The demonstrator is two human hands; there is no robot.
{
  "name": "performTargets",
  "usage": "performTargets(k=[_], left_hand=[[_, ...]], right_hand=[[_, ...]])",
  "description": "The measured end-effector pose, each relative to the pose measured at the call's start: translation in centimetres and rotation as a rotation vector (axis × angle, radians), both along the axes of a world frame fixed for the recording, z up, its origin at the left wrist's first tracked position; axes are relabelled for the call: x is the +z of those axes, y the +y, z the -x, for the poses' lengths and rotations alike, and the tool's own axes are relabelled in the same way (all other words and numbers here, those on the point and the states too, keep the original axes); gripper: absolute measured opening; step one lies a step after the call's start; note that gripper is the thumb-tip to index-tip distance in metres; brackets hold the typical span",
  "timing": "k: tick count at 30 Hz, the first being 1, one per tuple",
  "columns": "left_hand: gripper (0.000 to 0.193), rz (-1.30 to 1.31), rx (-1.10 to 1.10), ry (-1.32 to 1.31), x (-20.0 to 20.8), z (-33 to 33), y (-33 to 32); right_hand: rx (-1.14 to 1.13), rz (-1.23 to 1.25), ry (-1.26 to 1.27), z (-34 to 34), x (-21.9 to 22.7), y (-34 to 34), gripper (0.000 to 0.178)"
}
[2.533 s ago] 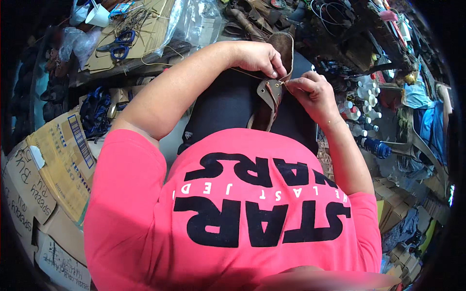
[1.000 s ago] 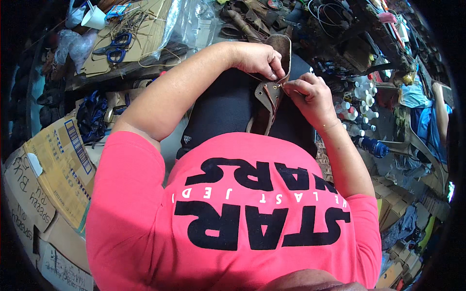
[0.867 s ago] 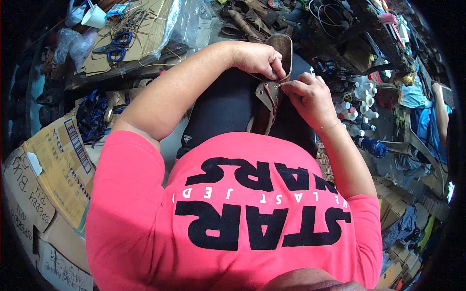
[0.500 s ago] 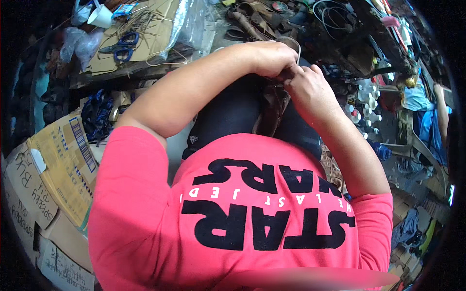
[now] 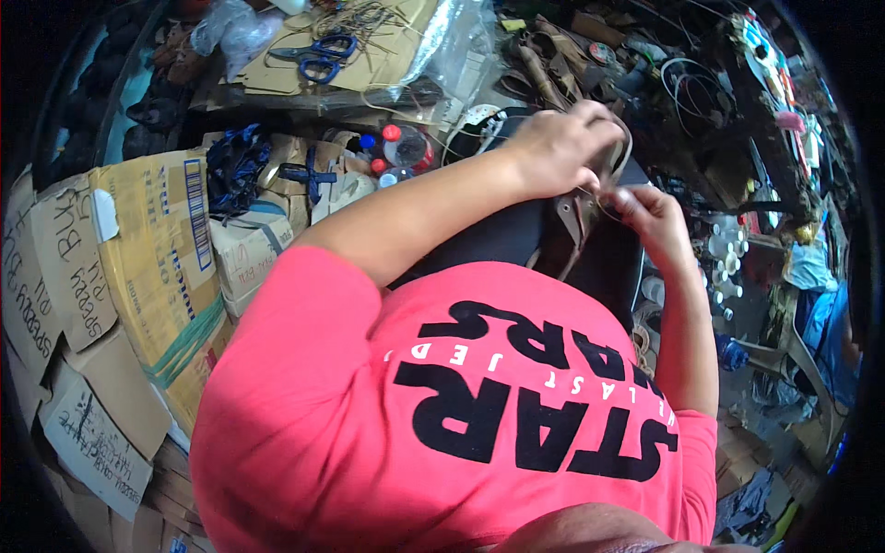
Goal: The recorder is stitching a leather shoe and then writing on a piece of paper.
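On the lap [image 5: 498,238], a brown shoe [image 5: 576,226] with pale edging [image 5: 629,147] and eyelets [image 5: 565,208] lies under close-set hands [image 5: 562,155] [image 5: 659,219], their grip unclear.

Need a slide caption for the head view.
Left hand and right hand close together at a brown shoe over dark trousers, blue-handled scissors lying leftward.

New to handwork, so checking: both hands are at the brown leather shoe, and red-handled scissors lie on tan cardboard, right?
Not quite: the head view shows blue-handled metal scissors lying on tan cardboard. Left hand and right hand are at the brown leather shoe.
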State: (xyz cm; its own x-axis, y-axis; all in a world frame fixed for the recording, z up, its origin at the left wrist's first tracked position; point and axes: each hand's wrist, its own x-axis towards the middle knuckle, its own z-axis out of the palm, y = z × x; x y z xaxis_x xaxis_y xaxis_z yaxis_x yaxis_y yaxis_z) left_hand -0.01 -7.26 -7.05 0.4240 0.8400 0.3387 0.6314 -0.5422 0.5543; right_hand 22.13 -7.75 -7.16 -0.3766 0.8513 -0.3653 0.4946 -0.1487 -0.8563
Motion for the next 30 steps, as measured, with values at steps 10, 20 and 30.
performTargets(k=[10,20,30], left_hand=[[0.025,0.619,0.159,0.481,3.2,9.5,-1.5],[0.048,1.04,0.064,-1.894,-1.6,5.1,-0.7],[0.044,0.966,0.476,-1.189,-3.6,10.6,-0.7]], right_hand=[[0.036,-0.463,-0.223,-3.0,-1.9,-1.4,0.019],[-0.644,0.541,1.571,-3.7,-4.5,-0.6,0.039],[-0.575,0.474,0.977,-8.1,-6.3,-2.8,0.036]])
